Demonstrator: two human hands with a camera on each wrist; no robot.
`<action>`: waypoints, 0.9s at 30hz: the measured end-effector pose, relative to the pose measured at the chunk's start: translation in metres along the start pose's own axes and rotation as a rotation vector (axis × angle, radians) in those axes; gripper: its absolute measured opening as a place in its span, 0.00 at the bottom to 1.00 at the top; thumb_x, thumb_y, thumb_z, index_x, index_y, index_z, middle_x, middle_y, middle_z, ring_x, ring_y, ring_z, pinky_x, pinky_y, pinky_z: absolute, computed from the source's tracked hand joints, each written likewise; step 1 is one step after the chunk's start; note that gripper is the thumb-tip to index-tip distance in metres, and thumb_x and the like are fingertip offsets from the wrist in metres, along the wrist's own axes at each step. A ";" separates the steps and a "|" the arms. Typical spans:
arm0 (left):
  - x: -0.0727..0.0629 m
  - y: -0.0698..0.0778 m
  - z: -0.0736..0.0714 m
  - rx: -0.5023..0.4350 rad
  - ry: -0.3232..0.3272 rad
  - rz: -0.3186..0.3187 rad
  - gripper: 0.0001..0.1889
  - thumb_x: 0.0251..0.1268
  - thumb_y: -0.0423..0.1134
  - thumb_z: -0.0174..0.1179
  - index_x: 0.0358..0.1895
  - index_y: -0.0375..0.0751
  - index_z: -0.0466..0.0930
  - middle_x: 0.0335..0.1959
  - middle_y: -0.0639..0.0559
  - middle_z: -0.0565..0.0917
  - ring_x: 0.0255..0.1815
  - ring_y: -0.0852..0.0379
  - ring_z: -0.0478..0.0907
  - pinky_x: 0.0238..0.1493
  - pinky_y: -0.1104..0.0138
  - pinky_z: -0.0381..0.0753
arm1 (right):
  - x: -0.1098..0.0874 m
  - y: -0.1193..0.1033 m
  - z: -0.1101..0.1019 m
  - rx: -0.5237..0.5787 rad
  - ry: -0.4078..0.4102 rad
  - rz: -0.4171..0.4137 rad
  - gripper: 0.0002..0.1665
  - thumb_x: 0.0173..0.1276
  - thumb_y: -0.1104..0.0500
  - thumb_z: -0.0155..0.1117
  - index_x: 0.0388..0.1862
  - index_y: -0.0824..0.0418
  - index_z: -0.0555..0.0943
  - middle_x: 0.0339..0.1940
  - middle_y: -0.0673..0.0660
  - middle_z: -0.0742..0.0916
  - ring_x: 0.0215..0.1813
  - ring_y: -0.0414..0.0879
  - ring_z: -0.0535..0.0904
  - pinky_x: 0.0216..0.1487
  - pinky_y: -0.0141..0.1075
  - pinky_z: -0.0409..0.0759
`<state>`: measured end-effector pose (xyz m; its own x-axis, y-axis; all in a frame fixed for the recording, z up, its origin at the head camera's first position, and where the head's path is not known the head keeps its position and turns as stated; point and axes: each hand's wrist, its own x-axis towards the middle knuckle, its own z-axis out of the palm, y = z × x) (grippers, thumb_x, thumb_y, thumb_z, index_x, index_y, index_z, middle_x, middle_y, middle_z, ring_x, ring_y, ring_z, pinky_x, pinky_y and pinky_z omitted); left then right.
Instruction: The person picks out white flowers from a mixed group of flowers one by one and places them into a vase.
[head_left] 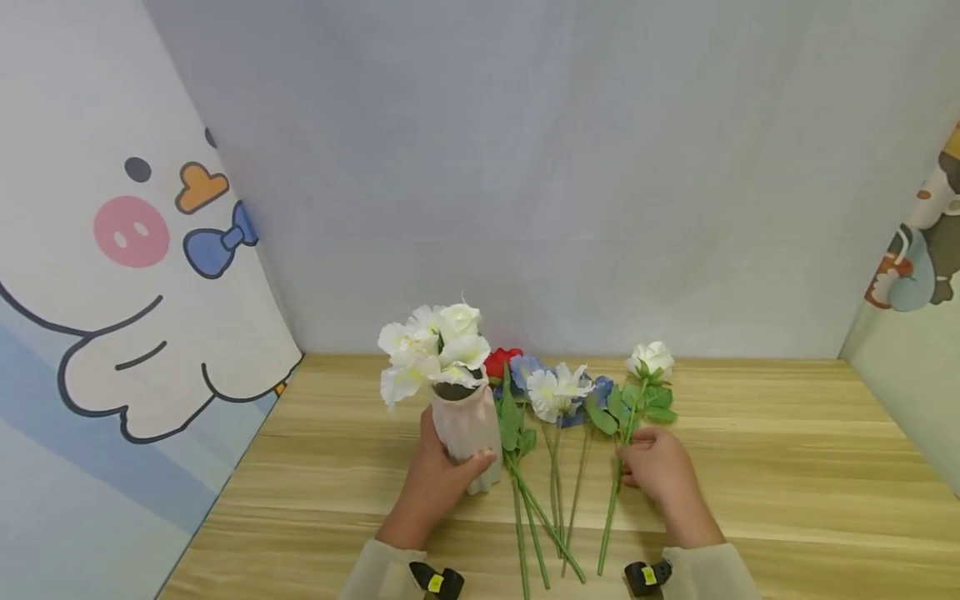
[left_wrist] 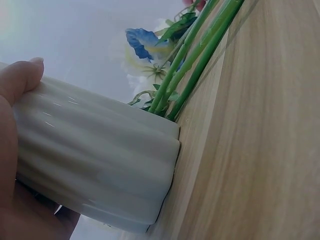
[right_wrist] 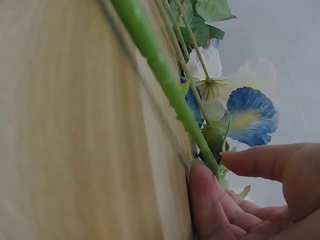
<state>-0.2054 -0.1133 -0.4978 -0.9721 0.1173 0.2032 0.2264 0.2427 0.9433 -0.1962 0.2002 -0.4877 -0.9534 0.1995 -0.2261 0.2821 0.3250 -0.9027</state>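
Observation:
My left hand grips a white ribbed vase, thumb across its front. White flowers, a white rose among them, fill the vase's mouth and lean left. In the left wrist view the vase's base is right at the tabletop. My right hand pinches the green stem of a white rose between thumb and fingers, low over the wood. That rose's head points to the back of the table, with green leaves below it.
Between the hands lie several loose flowers: a red one, blue ones and a white one. Their crossed stems reach toward the front of the wooden table. A grey backdrop stands behind.

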 end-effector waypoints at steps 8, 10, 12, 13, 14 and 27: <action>-0.001 0.001 -0.001 -0.004 -0.004 -0.003 0.50 0.59 0.43 0.76 0.77 0.51 0.50 0.63 0.45 0.72 0.59 0.46 0.75 0.61 0.46 0.72 | 0.005 0.005 0.002 0.152 0.008 0.038 0.29 0.71 0.69 0.61 0.67 0.82 0.66 0.47 0.73 0.83 0.35 0.49 0.83 0.36 0.39 0.87; -0.001 0.001 -0.001 -0.004 -0.004 0.001 0.50 0.59 0.43 0.76 0.77 0.50 0.50 0.63 0.45 0.73 0.59 0.47 0.75 0.61 0.46 0.73 | 0.006 0.005 0.002 0.193 0.003 0.054 0.30 0.71 0.70 0.60 0.68 0.81 0.66 0.49 0.73 0.82 0.35 0.49 0.83 0.37 0.39 0.87; 0.000 0.001 -0.001 -0.001 -0.005 0.004 0.50 0.59 0.43 0.76 0.77 0.50 0.50 0.63 0.45 0.73 0.58 0.47 0.75 0.60 0.46 0.73 | 0.006 0.004 0.002 0.231 -0.002 0.066 0.30 0.71 0.70 0.60 0.69 0.80 0.65 0.51 0.73 0.81 0.35 0.48 0.83 0.37 0.39 0.87; 0.000 0.001 0.000 -0.002 -0.006 0.006 0.50 0.59 0.43 0.76 0.77 0.50 0.50 0.63 0.45 0.73 0.58 0.47 0.76 0.60 0.46 0.73 | 0.006 0.004 0.001 0.247 -0.004 0.067 0.31 0.72 0.70 0.60 0.70 0.80 0.65 0.52 0.74 0.81 0.35 0.48 0.83 0.37 0.39 0.87; 0.000 0.001 0.000 -0.004 -0.007 0.008 0.50 0.59 0.43 0.76 0.78 0.50 0.50 0.62 0.44 0.73 0.58 0.47 0.76 0.60 0.47 0.73 | 0.005 0.004 0.001 0.262 -0.006 0.070 0.31 0.72 0.70 0.60 0.71 0.80 0.65 0.53 0.73 0.80 0.35 0.48 0.84 0.37 0.39 0.87; 0.000 0.002 -0.001 -0.002 0.001 0.012 0.50 0.58 0.41 0.76 0.78 0.50 0.50 0.62 0.44 0.73 0.57 0.47 0.76 0.60 0.46 0.73 | 0.002 -0.004 -0.003 0.352 -0.051 0.095 0.33 0.75 0.67 0.62 0.73 0.78 0.64 0.51 0.64 0.79 0.40 0.46 0.80 0.42 0.37 0.86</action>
<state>-0.2045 -0.1134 -0.4957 -0.9694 0.1194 0.2144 0.2376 0.2391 0.9415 -0.1989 0.2017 -0.4835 -0.9312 0.1647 -0.3253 0.3244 -0.0331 -0.9453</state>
